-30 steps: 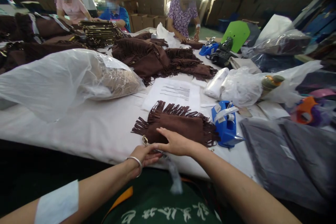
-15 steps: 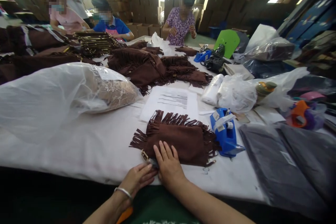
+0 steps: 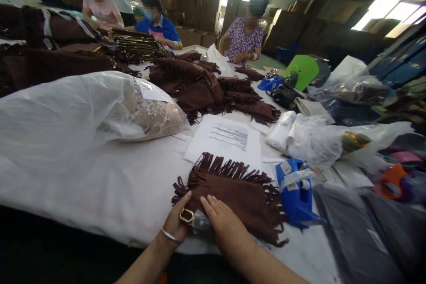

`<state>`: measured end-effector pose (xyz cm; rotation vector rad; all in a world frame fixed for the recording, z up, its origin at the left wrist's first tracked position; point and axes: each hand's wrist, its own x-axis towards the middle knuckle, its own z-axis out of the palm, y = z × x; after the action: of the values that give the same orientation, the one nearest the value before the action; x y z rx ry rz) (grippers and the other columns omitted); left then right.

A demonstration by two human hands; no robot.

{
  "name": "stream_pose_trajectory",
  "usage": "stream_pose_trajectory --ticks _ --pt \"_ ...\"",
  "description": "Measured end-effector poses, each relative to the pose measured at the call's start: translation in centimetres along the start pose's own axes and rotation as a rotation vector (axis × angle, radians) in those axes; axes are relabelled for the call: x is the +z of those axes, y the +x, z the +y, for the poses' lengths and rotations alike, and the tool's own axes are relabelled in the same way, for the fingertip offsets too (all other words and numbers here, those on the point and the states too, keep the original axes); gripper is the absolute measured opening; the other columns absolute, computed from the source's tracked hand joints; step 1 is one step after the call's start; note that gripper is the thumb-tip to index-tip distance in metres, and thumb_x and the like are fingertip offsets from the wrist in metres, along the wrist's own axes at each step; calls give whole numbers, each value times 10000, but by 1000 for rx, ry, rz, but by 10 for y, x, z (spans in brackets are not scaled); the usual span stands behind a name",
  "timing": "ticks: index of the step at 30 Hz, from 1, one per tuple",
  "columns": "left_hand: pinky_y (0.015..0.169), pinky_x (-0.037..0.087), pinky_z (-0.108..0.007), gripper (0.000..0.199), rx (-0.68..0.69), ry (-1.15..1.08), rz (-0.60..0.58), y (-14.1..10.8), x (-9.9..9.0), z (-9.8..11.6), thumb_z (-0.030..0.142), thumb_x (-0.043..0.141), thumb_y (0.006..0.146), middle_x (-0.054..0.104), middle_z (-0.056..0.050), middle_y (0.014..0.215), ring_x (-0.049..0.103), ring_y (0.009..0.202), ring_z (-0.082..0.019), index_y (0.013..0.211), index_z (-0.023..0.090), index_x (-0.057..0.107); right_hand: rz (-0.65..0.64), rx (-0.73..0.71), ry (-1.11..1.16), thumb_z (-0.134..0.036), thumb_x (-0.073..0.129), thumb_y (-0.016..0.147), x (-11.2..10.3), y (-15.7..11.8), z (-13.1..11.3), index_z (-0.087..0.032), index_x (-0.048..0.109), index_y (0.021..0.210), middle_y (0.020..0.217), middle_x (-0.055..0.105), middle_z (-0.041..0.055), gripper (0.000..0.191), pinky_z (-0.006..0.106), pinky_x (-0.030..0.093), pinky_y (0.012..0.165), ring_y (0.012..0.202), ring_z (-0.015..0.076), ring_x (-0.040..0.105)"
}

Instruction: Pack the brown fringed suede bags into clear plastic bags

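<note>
Pressing down on a soft, dark brown suede pouch with a tasselled fringe [image 3: 233, 199], the right hand [image 3: 226, 230] lies flat with its fingers together, over the pouch's near edge and a scrap of clear plastic [image 3: 201, 221]. The left hand [image 3: 175, 225], with a silver bangle [image 3: 170, 235] at the wrist, sits close by against a gold rectangular metal buckle [image 3: 186, 216]; whether its fingers pinch the buckle cannot be told from this view. The pouch lies flat on the white-covered desk [image 3: 100, 186], just in front of a printed white paper sheet [image 3: 226, 140]. It looks light and limp, likely to fold and slide rather than hold a shape, and its loose fringe could tangle, so the flat body or the firm buckle seems the better place to take hold. A blue tape dispenser [image 3: 294, 191] stands just to its right. A bulging clear plastic bag [image 3: 83, 120] lies to the left, and flat grey packets [image 3: 353, 235] lie to the right. Farther along the desk, a heap of matching fringed brown pieces [image 3: 186, 86] lies near a co-worker in a purple floral top [image 3: 244, 40].
</note>
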<state>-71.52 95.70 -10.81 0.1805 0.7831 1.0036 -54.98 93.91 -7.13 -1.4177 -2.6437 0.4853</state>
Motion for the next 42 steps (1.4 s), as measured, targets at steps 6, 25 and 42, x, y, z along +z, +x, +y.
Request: stream_pose_trajectory --ticks 6,25,42 --pt "1033 421 -434 490 145 165 -5 19 -6 32 237 630 778 644 -75 1189 565 1145 -262 1252 171 526 51 -82 32 -1 431 783 33 -13 -5 -106 248 1442 1466 312 173 692 449 330 1101 1365 271 274" --pt "1084 314 -536 606 747 2070 -824 26 49 -31 316 560 853 357 -73 1463 292 1356 -282 1406 286 315 617 652 1465 -516 443 892 22 -160 50 -157 663 1067 1055 688 140 456 443 478 912 996 265 642" --pt "1037 443 -338 667 1158 1930 -926 35 68 -85 67 415 859 517 -57 1351 491 1233 -191 1455 251 179 735 611 2468 -260 504 831 52 -139 64 -111 595 1021 1090 671 142 258 386 414 994 1028 210 635"
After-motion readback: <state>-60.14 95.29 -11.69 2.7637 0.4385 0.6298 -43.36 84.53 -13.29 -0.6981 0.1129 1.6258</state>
